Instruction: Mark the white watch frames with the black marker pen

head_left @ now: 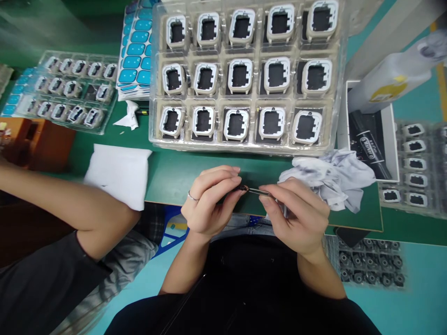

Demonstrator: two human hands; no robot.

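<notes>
Near the front edge of the green table, my left hand (211,201) has its thumb and fingers pinched on a small dark part (243,188). A ring is on one of its fingers. My right hand (297,209) grips thin metal tweezers (258,191) between thumb and fingers, their tips pointing left and touching the small part. Details of the part are too small to tell. Just beyond both hands lies a clear tray (216,148) with rows of white square frames (236,124) in its pockets.
A folded white cloth (118,172) lies left, beside another person's arm (66,195). A crumpled cloth (335,179) touches the right hand's area. Further right, a white box (394,139) holds a bottle (394,81) and black marker (370,144). Blue sheets (134,60) stand back left.
</notes>
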